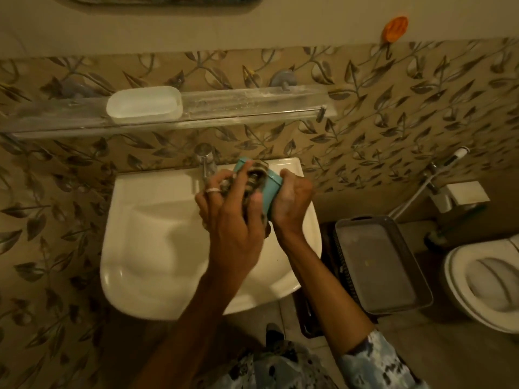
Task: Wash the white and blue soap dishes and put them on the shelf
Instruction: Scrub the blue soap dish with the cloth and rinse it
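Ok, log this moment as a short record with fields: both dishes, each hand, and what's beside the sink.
white soap dish: lies on the glass shelf, left of its middle
blue soap dish: held above the sink, close to the tap
right hand: grips the blue soap dish by one end
left hand: holds a scrubber against the blue soap dish
beside sink: grey basket, toilet
task state: blue soap dish not yet shelved

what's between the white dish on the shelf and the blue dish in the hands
The tap, against leaf-patterned wall tile; the head view shows it between white dish and blue dish.
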